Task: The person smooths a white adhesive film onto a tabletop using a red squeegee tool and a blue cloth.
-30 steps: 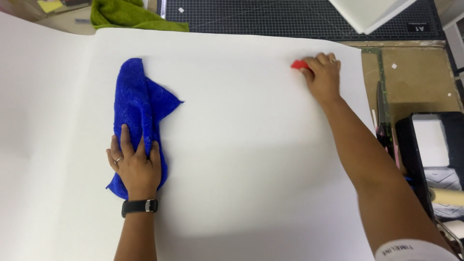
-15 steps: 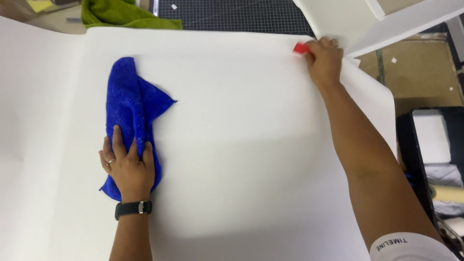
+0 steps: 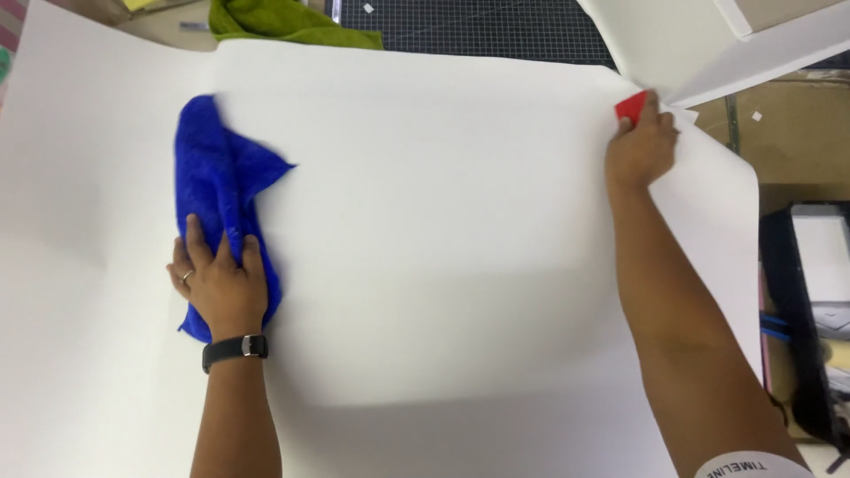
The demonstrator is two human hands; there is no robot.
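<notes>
A large white sheet (image 3: 443, 230) covers most of the table. My left hand (image 3: 220, 281) lies flat, fingers spread, pressing a crumpled blue cloth (image 3: 221, 186) onto the sheet's left part. A black watch sits on that wrist. My right hand (image 3: 642, 150) is stretched out to the sheet's far right corner and is closed around a small red flat tool (image 3: 631, 106), whose tip rests on the sheet's edge.
A green cloth (image 3: 283, 22) lies beyond the sheet's far edge, beside a dark gridded cutting mat (image 3: 478, 22). A white board (image 3: 708, 44) juts in at the top right. A brown table surface (image 3: 788, 133) and a black case (image 3: 810, 301) are on the right.
The view has shifted, so the sheet sits lower and more to the left. My right hand with the red tool has slid toward the sheet's far right corner. My left hand stays on the blue cloth.
</notes>
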